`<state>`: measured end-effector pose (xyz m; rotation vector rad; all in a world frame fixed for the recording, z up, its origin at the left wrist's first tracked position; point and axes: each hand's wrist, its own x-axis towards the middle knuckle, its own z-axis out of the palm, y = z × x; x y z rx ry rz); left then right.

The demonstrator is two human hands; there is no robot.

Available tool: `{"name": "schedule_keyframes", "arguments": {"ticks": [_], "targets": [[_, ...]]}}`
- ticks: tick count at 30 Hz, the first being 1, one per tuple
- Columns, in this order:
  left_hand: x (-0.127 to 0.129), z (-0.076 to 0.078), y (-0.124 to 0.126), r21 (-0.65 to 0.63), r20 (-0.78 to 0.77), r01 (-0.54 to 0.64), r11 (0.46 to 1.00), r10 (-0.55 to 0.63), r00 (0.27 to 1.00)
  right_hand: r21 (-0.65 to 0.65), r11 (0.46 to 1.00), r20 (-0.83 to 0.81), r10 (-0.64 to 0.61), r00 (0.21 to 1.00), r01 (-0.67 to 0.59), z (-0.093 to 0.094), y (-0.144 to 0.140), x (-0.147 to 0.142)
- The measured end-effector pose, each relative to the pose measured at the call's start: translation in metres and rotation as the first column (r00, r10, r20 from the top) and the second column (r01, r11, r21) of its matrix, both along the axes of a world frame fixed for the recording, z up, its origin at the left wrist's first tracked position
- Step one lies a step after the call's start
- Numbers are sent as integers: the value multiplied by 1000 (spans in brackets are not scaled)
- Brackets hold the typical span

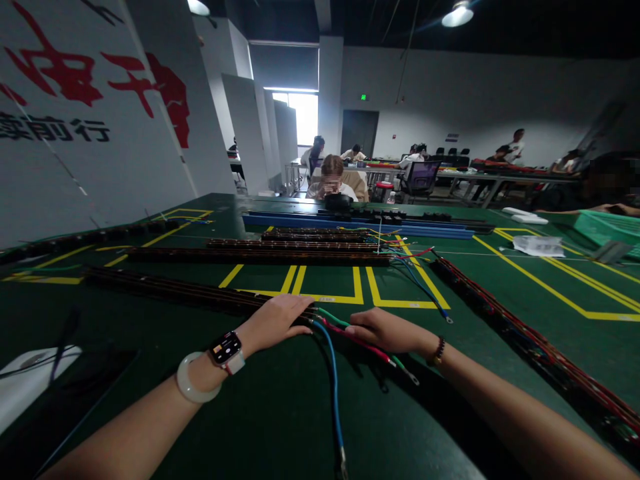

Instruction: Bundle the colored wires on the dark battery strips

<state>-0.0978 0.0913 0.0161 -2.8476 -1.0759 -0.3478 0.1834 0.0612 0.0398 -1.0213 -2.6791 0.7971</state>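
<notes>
A long dark strip with copper-coloured lines lies slanted across the green table. My left hand, with a watch and a pale bangle on its wrist, rests over the strip's right end, fingers wrapped round it. From that end come a blue wire, a red wire and a green wire. My right hand is closed on the red and green wires, and their metal lugs stick out below it. The blue wire hangs loose toward the table's near edge, outside both hands.
Further dark strips with wires lie beyond my hands. A wired strip runs along the right. Blue rails stand across the table, with a person behind. A green basket is at far right; a dark flat object lies near left.
</notes>
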Motion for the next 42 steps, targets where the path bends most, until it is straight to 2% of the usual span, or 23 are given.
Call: {"name": "schedule_keyframes", "arguments": {"ticks": [6,10,12,14,16,19,23,27,32,34,35,37,38,39,40,42], "targets": [[0,-1,0,24,-5,9,1000,-9,1000,-12,999,8,35,999,-35,6,-8,-11],[-1,-2,2,21,4,21,1000,-21,1000,-11,997,66,-74,995,75,7,-4,-5],[-1,-3,3,15,17,24,1000,-25,1000,117,972,62,-210,976,202,12,-7,-6],[-1,-4,4,13,25,23,1000,-23,999,277,903,11,-345,939,329,21,-18,-12],[-1,-5,4,16,31,24,1000,-25,999,335,868,20,-396,918,367,30,-37,-24],[-1,-5,3,21,35,28,999,-28,999,253,920,195,-351,916,298,32,-70,-47],[-1,-4,3,24,26,26,999,-26,999,245,913,343,-395,852,325,15,-92,-70],[-1,-3,2,8,25,23,1000,-24,999,136,921,308,-390,868,365,4,-83,-64],[-1,-2,2,-9,46,31,999,-31,998,-99,929,190,-335,923,357,4,-67,-42],[-1,-2,2,-11,49,37,999,-36,998,-344,877,67,-334,940,336,-1,-66,-38],[-1,-2,2,-12,50,40,999,-39,998,-507,811,-5,-342,940,292,-3,-66,-38],[-1,-2,3,-16,52,42,999,-41,998,-765,620,-131,-415,900,174,-7,-67,-40],[-1,-2,3,-19,52,40,999,-39,998,-829,544,-172,-467,867,128,-8,-68,-41],[-1,-2,3,-24,52,39,999,-37,998,-860,499,-200,-515,833,103,-8,-69,-42],[-1,-2,4,-27,54,38,999,-37,998,-873,479,-218,-551,805,91,-7,-69,-42],[-1,-2,5,-30,57,41,999,-40,998,-874,480,-241,-565,790,77,-1,-68,-40]]}}
